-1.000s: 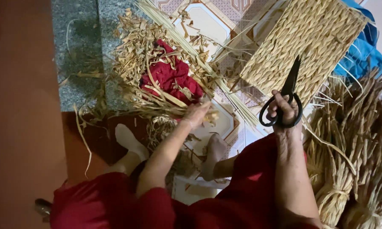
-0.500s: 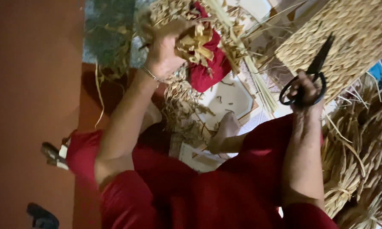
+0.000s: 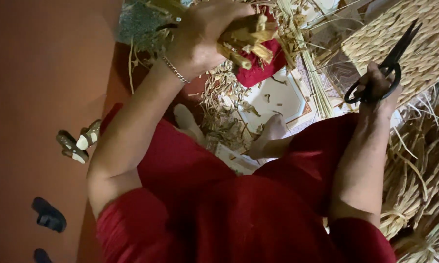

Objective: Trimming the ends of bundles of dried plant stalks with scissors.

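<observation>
The left hand [image 3: 200,39] is now higher and nearer than before, closed around a bunch of straw scraps [image 3: 246,41] above the red cloth [image 3: 258,70]. The right hand [image 3: 378,90] still grips black scissors [image 3: 387,61] beside the woven mat [image 3: 404,41].
</observation>
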